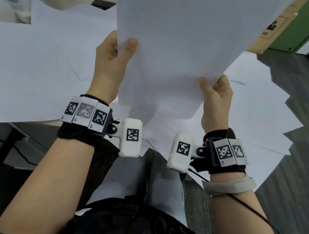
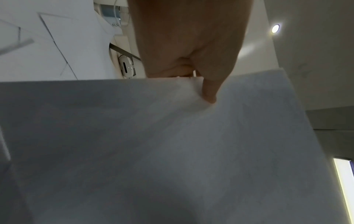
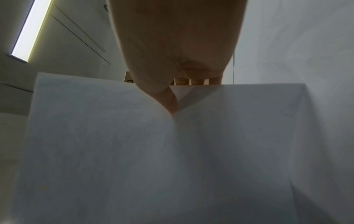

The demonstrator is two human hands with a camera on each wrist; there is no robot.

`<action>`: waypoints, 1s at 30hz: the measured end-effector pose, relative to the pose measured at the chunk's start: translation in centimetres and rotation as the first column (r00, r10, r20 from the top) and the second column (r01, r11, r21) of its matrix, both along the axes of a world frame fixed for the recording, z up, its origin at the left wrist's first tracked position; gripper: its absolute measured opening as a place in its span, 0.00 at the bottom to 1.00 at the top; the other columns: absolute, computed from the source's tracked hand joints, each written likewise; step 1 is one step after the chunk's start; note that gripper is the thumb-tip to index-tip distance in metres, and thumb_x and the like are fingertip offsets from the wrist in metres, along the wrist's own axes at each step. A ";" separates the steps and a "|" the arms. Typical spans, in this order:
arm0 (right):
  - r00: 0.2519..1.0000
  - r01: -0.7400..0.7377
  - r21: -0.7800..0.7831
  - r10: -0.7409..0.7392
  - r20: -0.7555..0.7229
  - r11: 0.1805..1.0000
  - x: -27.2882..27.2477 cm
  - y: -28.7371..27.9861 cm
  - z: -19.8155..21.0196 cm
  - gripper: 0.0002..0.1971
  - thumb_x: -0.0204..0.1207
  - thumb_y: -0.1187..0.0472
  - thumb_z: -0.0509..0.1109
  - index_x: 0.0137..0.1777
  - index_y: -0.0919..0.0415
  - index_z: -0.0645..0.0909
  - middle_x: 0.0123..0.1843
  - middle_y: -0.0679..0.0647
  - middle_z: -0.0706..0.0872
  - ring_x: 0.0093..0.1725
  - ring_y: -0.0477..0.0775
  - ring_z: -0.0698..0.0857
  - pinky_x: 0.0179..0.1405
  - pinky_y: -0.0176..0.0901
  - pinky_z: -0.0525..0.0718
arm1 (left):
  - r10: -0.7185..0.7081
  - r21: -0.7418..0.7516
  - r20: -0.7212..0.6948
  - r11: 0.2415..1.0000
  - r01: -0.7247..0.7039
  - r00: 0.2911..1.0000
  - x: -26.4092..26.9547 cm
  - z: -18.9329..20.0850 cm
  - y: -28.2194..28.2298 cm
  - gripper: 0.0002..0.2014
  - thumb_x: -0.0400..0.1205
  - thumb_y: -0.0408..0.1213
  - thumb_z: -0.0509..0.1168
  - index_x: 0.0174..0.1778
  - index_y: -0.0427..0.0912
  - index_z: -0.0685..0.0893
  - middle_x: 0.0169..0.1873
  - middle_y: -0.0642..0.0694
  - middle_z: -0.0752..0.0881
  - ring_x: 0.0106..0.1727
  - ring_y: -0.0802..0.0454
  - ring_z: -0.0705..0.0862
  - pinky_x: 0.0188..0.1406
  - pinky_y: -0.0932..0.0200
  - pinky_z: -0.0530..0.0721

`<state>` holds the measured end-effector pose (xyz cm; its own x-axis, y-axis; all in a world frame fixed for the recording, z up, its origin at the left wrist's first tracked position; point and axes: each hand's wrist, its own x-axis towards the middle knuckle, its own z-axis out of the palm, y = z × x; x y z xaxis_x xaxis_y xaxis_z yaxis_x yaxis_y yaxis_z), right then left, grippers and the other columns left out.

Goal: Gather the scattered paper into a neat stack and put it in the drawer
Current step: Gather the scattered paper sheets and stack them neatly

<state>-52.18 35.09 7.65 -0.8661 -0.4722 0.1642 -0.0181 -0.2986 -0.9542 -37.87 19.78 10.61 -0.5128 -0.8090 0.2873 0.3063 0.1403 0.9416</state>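
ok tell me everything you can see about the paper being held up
The held paper is plain white, blank on the side shown, raised nearly upright above the scattered sheets on the desk. The left hand pinches its left edge, thumb in front; the right hand pinches the lower right edge the same way. It bends slightly at each thumb. How many sheets it holds cannot be told.
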 end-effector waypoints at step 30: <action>0.906 0.337 0.530 -0.421 0.042 0.778 -12.6 0.2 -4.3 0.12 0.70 0.74 0.59 0.30 0.60 0.67 0.28 0.50 0.70 0.31 0.53 0.68 0.34 0.40 0.68 | -0.112 0.137 0.667 0.990 0.027 0.737 -13.9 -4.1 -3.9 0.15 0.87 0.37 0.51 0.33 0.51 0.61 0.34 0.53 0.63 0.33 0.55 0.63 0.31 0.61 0.60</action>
